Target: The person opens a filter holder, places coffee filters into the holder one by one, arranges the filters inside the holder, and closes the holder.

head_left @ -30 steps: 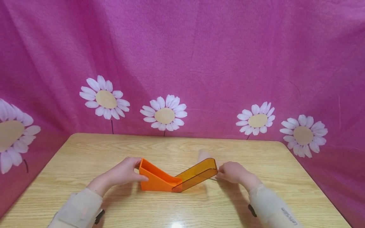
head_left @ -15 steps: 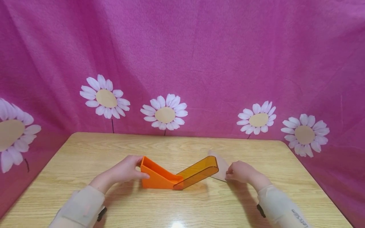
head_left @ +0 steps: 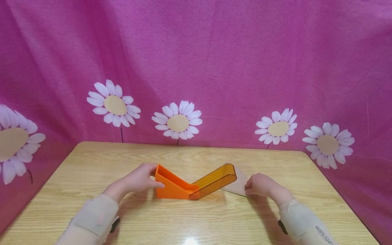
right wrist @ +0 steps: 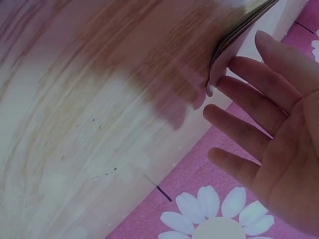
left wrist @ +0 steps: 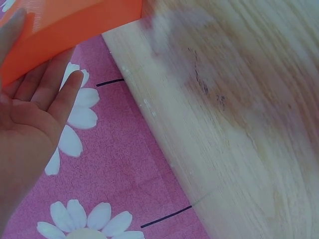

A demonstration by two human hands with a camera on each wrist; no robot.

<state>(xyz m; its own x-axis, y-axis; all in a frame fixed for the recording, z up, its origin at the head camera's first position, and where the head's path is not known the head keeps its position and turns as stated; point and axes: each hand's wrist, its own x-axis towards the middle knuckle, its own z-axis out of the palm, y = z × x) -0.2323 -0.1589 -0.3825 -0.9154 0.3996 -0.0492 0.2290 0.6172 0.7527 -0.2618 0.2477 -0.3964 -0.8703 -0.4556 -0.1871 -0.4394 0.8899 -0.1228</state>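
My left hand (head_left: 141, 178) grips the left end of an orange wedge-shaped plastic box (head_left: 173, 185), thumb on its near side and fingers behind. A see-through amber lid (head_left: 215, 180) slants up to the right from the box's low end. In the left wrist view the box (left wrist: 75, 30) lies between thumb and fingers. My right hand (head_left: 263, 185) is at the right end of a thin pale flat piece (head_left: 237, 185), partly hidden behind the lid. In the right wrist view its fingers are spread, fingertips right at the dark-lined edge of the flat piece (right wrist: 227, 55).
A wood-grain table (head_left: 183, 224) with rounded far corners carries everything. Behind and beside it hangs a pink curtain (head_left: 214, 68) printed with white daisies. A bright light reflection shows at the table's near middle.
My right hand and the flat piece have moved right, so more of the piece shows beyond the lid. My left hand and the orange box have shifted slightly right and away.
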